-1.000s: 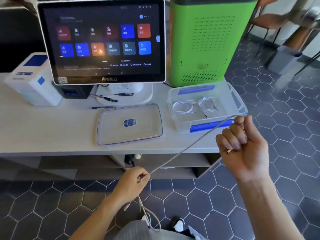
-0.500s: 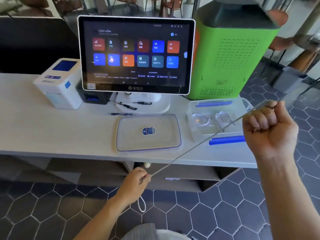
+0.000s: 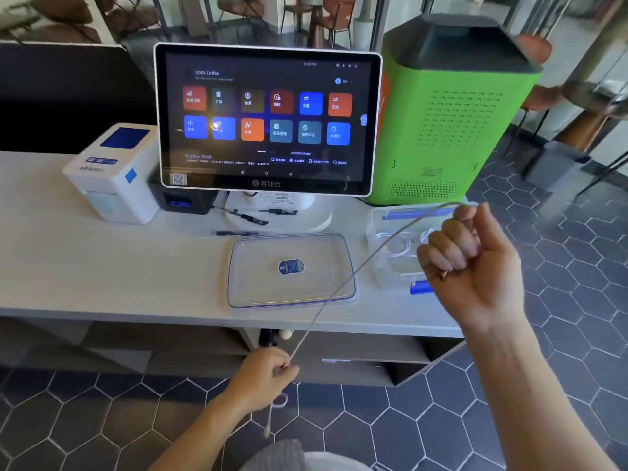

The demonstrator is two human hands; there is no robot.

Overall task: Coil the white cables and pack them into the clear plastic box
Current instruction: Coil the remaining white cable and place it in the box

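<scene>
Fingers point(image 3: 452, 246) of the right hand point(image 3: 475, 266) are curled tight into a fist around the white cable point(image 3: 343, 283), and a small gold-coloured plug tip point(image 3: 443, 274) pokes out from under the little finger. The cable loops up over the top of that fist, then runs in one long taut diagonal down and to the left. Down there the left hand point(image 3: 265, 379) pinches it between thumb and fingertips, with the loose tail point(image 3: 272, 416) dangling below the hand toward the dark hexagon-tiled floor point(image 3: 424, 419).

Along the way, the stretched cable passes in front of the clear lid point(image 3: 258, 287), which lies flat on the pale counter point(image 3: 102, 266) with a blue sticker at its middle. Just right of the lid, partly behind the right fist, sits the clear plastic box point(image 3: 377, 232) with its blue clips; coiled white cables point(image 3: 396, 246) already lie inside it, though blur keeps me from counting them.

Further back on the counter, a touchscreen terminal point(image 3: 268, 120) glows with coloured app tiles, dark pens point(image 3: 248, 217) lie on its white base, a white label printer point(image 3: 112, 175) stands at its left, and a tall green perforated machine point(image 3: 452, 124) rises at its right, directly behind the box.
</scene>
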